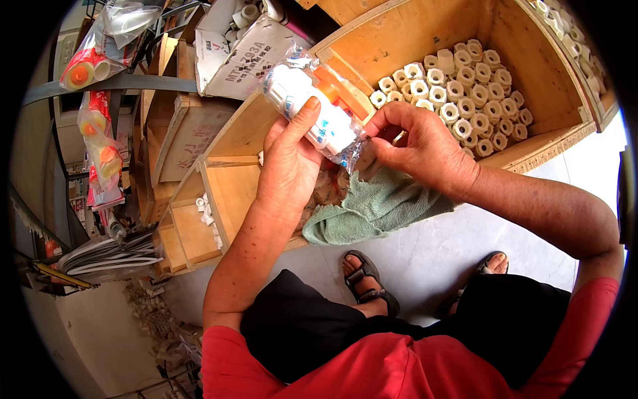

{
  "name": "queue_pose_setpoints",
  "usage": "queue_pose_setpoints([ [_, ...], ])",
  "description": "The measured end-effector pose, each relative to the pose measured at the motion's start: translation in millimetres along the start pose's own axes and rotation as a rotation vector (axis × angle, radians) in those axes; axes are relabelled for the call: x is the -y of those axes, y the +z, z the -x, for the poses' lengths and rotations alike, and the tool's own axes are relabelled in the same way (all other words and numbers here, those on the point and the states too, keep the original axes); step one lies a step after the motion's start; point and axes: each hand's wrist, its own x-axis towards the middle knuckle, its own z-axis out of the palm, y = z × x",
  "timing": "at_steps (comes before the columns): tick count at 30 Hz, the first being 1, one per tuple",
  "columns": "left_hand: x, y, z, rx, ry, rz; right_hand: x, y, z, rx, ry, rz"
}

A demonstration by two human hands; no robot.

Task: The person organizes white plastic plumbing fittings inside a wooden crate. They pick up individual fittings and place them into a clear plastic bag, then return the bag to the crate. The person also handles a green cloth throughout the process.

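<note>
A white plastic ball valve with an orange handle lies in a clear printed plastic bag, tilted in front of me. My left hand grips the valve from below, thumb across its body. At the lower right end, my right hand pinches the gathered end of the bag between thumb and fingers. Below the hands a green cloth drapes over the front edge of a wooden bin. More bagged fittings show partly in that bin, half hidden by my hands and the cloth.
A wooden bin at the right holds many white threaded plastic fittings. A cardboard box with fittings stands at the back. Smaller wooden compartments are at the left, beside a metal rack with hanging bagged goods.
</note>
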Motion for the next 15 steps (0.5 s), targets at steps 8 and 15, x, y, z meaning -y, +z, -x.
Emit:
queue_pose_setpoints([
  [8, -2, 2, 0, 0.023, -0.037, 0.071, -3, -20, -6, 0.032, -0.33, 0.352],
  [15, -4, 4, 1, -0.012, -0.03, 0.05, 2, -15, 3, 0.087, -0.17, 0.32],
])
